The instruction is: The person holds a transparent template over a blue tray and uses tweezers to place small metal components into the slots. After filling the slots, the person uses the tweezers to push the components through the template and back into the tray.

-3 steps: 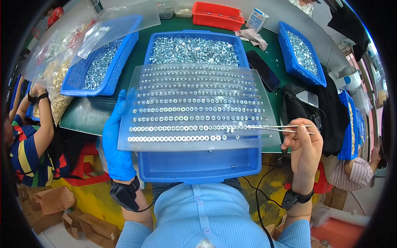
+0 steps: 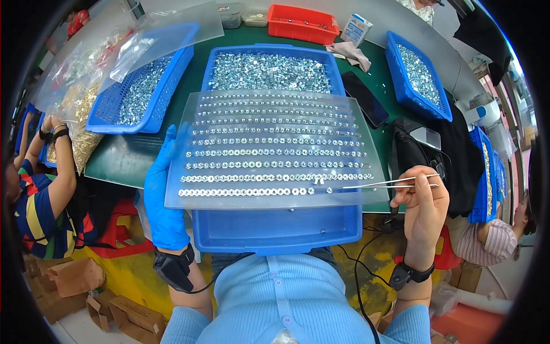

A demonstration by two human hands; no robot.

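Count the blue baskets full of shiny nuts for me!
3: one at the left, one in the middle behind the clear sheet, one at the right. More may hide at the edges.

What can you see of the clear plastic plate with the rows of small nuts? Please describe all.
The clear plastic plate is a thin, see-through, roughly rectangular sheet, wider at its near edge. About nine rows of small silvery nuts lie across it, and the nearest row looks unfilled at its right end. It lies over a blue tray of loose nuts. The left hand, in a blue glove, holds its left edge. The bare right hand points metal tweezers at the nearest rows, with the tips over the plate.
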